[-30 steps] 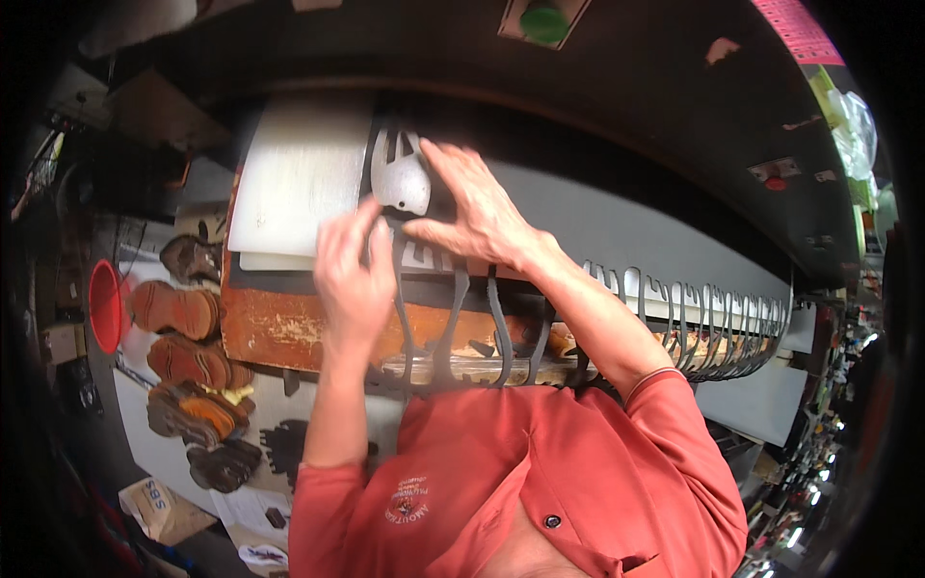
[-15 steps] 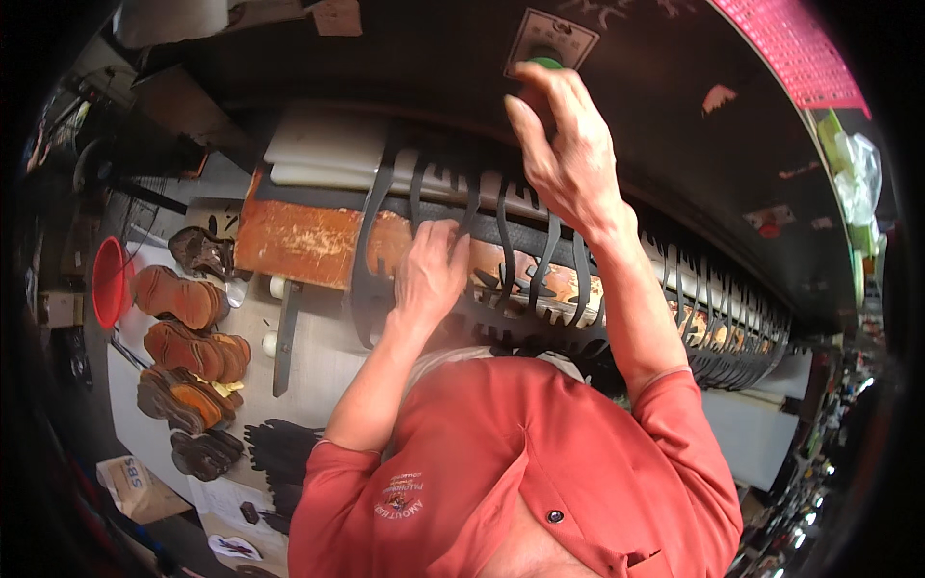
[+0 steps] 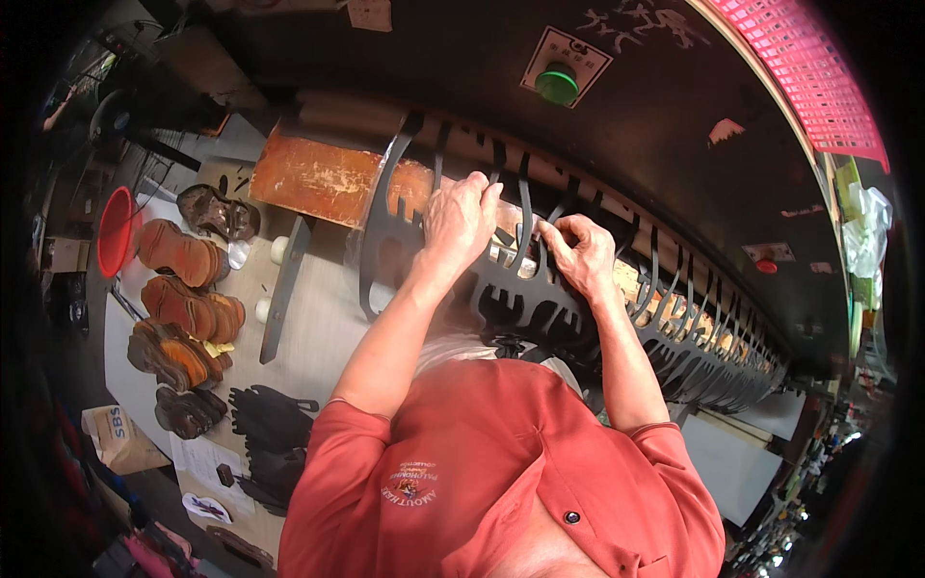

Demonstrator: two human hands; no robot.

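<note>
Single head-worn fisheye view, looking steeply down, close over the workbench, edges bending at rim

Both hands sit near the middle of the bench: the left hand grips the curved metal bars at their top, the right hand just beside it at three o'clock. At nine o'clock lie stacked shoe soles, a bowl beyond them. At twelve o'clock sits a round button.

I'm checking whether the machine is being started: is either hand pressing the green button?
No: the left hand and the right hand both grip the dark cut-out sheet, well below the green button.
</note>
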